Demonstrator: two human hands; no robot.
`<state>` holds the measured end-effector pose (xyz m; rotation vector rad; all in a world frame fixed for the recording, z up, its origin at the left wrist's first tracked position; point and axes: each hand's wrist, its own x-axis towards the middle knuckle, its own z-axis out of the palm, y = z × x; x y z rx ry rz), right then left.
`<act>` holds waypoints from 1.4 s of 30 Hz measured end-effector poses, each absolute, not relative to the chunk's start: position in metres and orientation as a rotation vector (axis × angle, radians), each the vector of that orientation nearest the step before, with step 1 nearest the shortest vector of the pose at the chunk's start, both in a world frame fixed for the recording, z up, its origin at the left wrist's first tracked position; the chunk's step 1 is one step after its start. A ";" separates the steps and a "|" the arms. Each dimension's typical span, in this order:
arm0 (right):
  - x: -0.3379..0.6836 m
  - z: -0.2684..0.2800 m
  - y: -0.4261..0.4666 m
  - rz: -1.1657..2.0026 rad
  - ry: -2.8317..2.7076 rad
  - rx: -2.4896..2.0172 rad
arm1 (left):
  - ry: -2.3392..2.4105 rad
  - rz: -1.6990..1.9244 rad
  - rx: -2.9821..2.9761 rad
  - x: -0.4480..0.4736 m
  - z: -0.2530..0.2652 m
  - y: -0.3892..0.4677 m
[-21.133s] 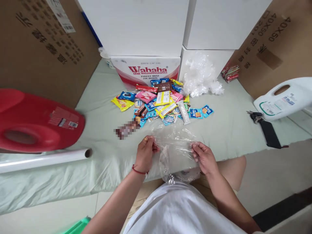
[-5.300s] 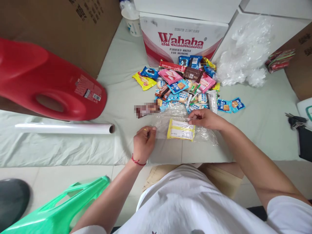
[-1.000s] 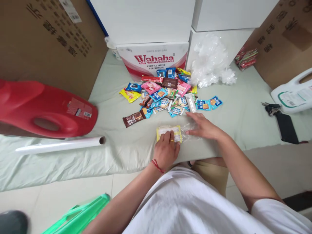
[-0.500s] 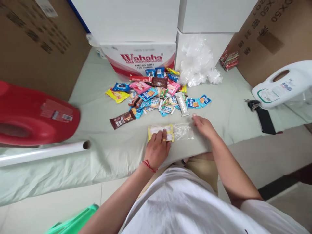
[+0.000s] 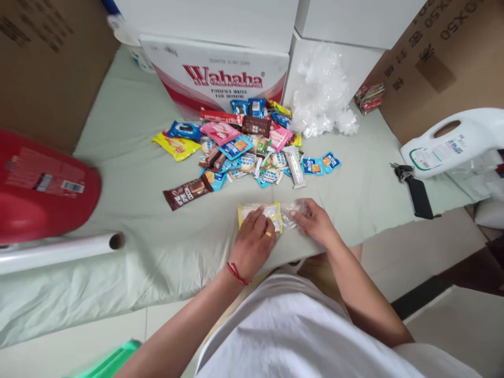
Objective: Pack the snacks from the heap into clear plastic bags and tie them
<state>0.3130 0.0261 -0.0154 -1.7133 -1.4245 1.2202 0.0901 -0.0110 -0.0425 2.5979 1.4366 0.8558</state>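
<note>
My left hand (image 5: 255, 239) lies palm down, its fingers stretched flat over a yellow-edged snack packet (image 5: 274, 211) on the cloth. From the packet's right side sticks out a crinkled clear plastic bag (image 5: 290, 216); whether the packet lies wholly inside it I cannot tell. My right hand (image 5: 314, 224) has thumb and fingers closed on the loose end of this bag. Beyond both hands spreads a heap of wrapped snacks, with a brown chocolate bar packet (image 5: 188, 192) at its near left and a silvery wrapped bar (image 5: 294, 167) at its near right.
Behind the heap stand a Wahaha carton (image 5: 220, 79) and a pile of clear plastic bags (image 5: 321, 100). On the left are a red jug (image 5: 47, 189) and a white roll (image 5: 63, 252). A white detergent bottle (image 5: 452, 142), keys (image 5: 402, 172) and a black phone-like object (image 5: 419, 198) lie right.
My right hand has moved left and inward, from beside the clear bag's end onto it, and closed there, bunching the plastic. My left hand stays on the packet. The view has shifted slightly.
</note>
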 end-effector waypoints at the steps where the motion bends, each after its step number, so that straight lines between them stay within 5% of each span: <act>1: 0.310 -0.016 0.026 1.199 -1.388 -1.714 | 1.418 0.859 2.602 0.089 -0.044 -0.010; 14: 0.200 0.014 0.047 0.952 -1.886 -1.664 | 1.332 1.005 2.528 0.080 -0.045 -0.017; 20: 0.199 0.002 0.017 0.789 -2.086 -1.471 | 0.994 1.174 1.883 0.043 -0.034 -0.013; 25: 0.190 -0.010 -0.012 0.587 -2.297 -1.453 | 1.274 1.665 1.306 0.024 -0.018 -0.017; 31: 0.189 -0.024 -0.042 0.597 -2.392 -1.374 | 1.086 1.083 2.006 0.046 -0.006 -0.015; 37: 0.244 -0.010 -0.053 0.998 -2.231 -0.953 | 1.037 0.782 2.426 0.043 -0.039 -0.015; 42: 0.291 -0.011 -0.066 1.194 -1.835 -1.213 | 1.209 0.675 2.563 0.044 -0.047 -0.024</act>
